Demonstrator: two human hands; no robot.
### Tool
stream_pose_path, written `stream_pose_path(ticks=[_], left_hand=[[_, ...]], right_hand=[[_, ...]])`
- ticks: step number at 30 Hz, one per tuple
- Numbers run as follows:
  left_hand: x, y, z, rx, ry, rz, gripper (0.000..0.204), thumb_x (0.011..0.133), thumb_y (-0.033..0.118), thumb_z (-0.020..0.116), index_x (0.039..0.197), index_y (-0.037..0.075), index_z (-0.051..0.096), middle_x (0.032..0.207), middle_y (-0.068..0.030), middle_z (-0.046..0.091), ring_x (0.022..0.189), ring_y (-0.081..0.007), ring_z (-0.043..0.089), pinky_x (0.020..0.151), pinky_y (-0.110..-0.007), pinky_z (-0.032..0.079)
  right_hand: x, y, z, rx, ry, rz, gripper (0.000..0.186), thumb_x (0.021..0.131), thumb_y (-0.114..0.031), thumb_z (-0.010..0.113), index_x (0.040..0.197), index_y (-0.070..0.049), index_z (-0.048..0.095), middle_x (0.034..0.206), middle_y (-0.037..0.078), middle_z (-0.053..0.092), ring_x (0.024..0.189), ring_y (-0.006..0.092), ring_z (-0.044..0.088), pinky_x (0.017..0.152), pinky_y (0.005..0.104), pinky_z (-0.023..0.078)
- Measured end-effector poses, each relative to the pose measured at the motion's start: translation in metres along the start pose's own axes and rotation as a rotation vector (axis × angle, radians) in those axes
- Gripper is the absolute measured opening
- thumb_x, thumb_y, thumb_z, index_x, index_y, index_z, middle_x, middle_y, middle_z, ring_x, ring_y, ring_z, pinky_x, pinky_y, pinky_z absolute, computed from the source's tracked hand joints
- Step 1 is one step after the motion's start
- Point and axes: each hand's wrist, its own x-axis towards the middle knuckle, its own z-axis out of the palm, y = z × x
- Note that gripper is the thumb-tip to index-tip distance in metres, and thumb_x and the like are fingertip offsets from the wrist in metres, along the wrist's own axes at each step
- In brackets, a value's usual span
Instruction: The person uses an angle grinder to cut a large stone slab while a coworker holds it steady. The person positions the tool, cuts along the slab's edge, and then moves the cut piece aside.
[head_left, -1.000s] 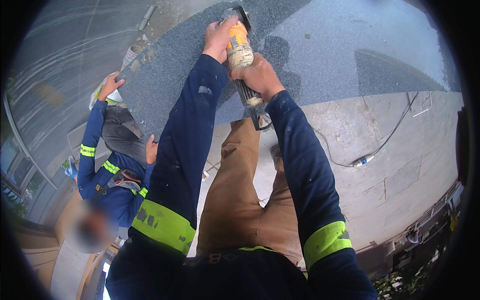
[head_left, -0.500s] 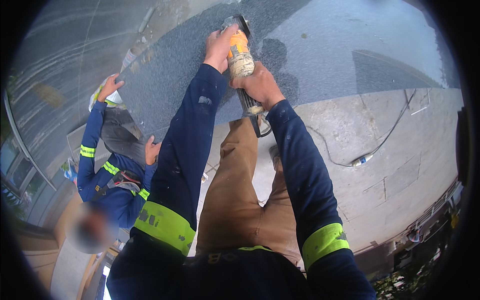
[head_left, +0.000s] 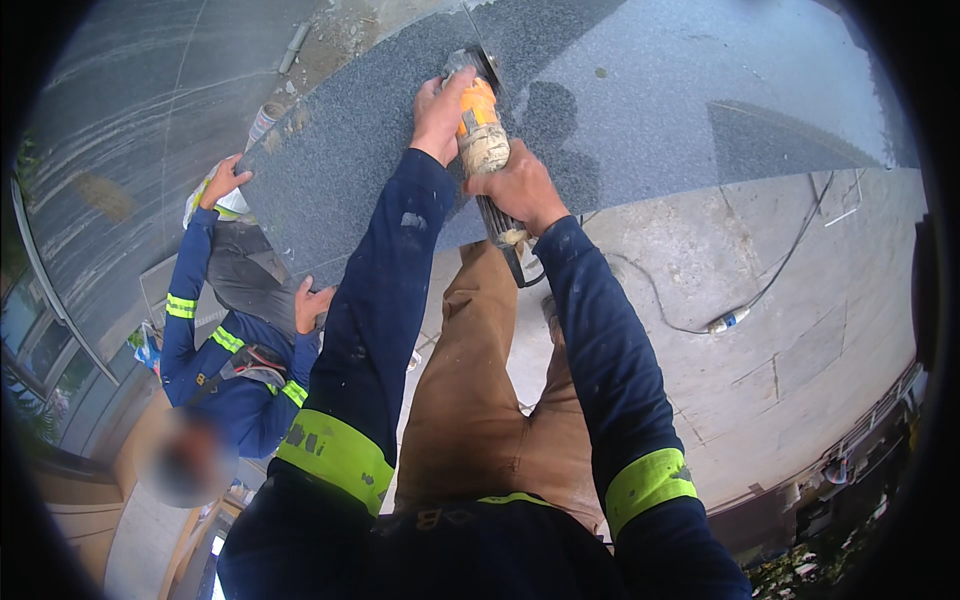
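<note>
An orange angle grinder (head_left: 481, 125), its body wrapped in dusty tan tape, is held in both my hands over a grey speckled stone slab (head_left: 370, 130). My left hand (head_left: 438, 112) closes round its front part near the head. My right hand (head_left: 522, 188) wraps the rear of the body. The disc under a dark guard (head_left: 489, 72) meets the slab at a thin straight cut line that runs away toward the far edge. From the grinder's back end a black cord hangs down past the slab's near edge.
At the left, a co-worker (head_left: 235, 350) in a navy sleeve with yellow bands has hands at the slab's end. A power cable (head_left: 775, 275) with a white-blue connector (head_left: 728, 320) lies on the concrete floor (head_left: 690, 260). A paper cup (head_left: 266, 120) stands beyond the slab's left end.
The grinder and both my hands have come slightly nearer to me along the cut line, which now shows longer beyond the disc. The co-worker's hands stay at the slab's end.
</note>
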Motion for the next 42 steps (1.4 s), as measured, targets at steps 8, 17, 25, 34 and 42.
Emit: stream_pose_path(ticks=[8,17,25,34,42], left_hand=[[0.030,0.018,0.001,-0.014,-0.021,0.020,0.042,0.091,0.025,0.070,0.111,-0.006,0.051,0.090,-0.0155,0.063,0.072,-0.0247,0.068,0.061,-0.039,0.059],[0.024,0.019,0.002,-0.010,0.005,0.003,0.044,0.090,0.025,0.071,0.113,-0.006,0.049,0.094,-0.0171,0.063,0.073,-0.0252,0.068,0.061,-0.039,0.059],[0.001,0.004,-0.003,-0.004,-0.001,-0.004,0.052,0.091,0.026,0.070,0.122,-0.008,0.045,0.099,-0.0167,0.062,0.080,-0.0250,0.068,0.066,-0.038,0.060],[-0.020,-0.001,0.001,-0.011,0.007,-0.001,0.065,0.087,0.024,0.072,0.131,-0.011,0.038,0.101,-0.0210,0.062,0.077,-0.0257,0.069,0.063,-0.038,0.059],[-0.007,-0.001,-0.001,-0.040,-0.014,0.024,0.060,0.087,0.022,0.072,0.126,-0.012,0.042,0.099,-0.0206,0.062,0.074,-0.0263,0.069,0.060,-0.039,0.059]], right_hand=[[0.028,-0.013,0.002,0.093,-0.018,0.012,0.066,0.062,-0.028,0.081,0.111,0.008,0.055,0.104,0.026,0.066,0.094,0.0359,0.068,0.084,0.0391,0.052],[0.022,-0.017,0.001,0.132,-0.026,0.039,0.065,0.062,-0.028,0.081,0.111,0.006,0.055,0.104,0.024,0.067,0.095,0.0347,0.068,0.084,0.0392,0.052],[0.000,-0.002,0.004,0.013,0.008,0.006,0.067,0.062,-0.032,0.080,0.111,0.007,0.054,0.104,0.028,0.066,0.098,0.0399,0.067,0.086,0.0419,0.052],[-0.019,0.006,0.005,0.008,0.031,0.011,0.065,0.062,-0.031,0.079,0.109,0.006,0.054,0.100,0.029,0.067,0.097,0.0420,0.067,0.086,0.0433,0.052],[-0.006,0.006,0.005,0.021,0.020,-0.018,0.067,0.061,-0.030,0.080,0.109,0.007,0.054,0.101,0.029,0.067,0.098,0.0418,0.066,0.086,0.0424,0.052]])
